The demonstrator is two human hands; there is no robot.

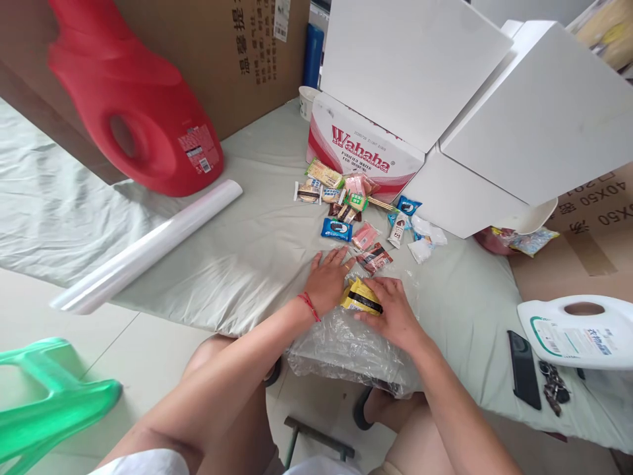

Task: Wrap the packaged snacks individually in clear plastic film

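My right hand (pixel 395 311) grips the right side of a yellow snack packet (pixel 362 295) with a dark band, thumb along its near edge. The packet rests on a sheet of clear plastic film (pixel 346 353) that hangs over the table's front edge. My left hand (pixel 326 280), with a red string on the wrist, lies palm down beside the packet's left end, fingers stretched forward. Just beyond the hands lie a brown-red packet (pixel 375 258), a pink packet (pixel 366 235) and a blue packet (pixel 337 229), with several more small wrapped snacks behind them.
A Wahaha carton (pixel 363 148) and white boxes (pixel 415 59) stand at the back. A roll of film (pixel 148 247) and a red jug (pixel 148 105) are left. A phone (pixel 524 369), keys (pixel 554 388) and a white jug (pixel 578 333) lie right. A green stool (pixel 49 396) stands on the floor.
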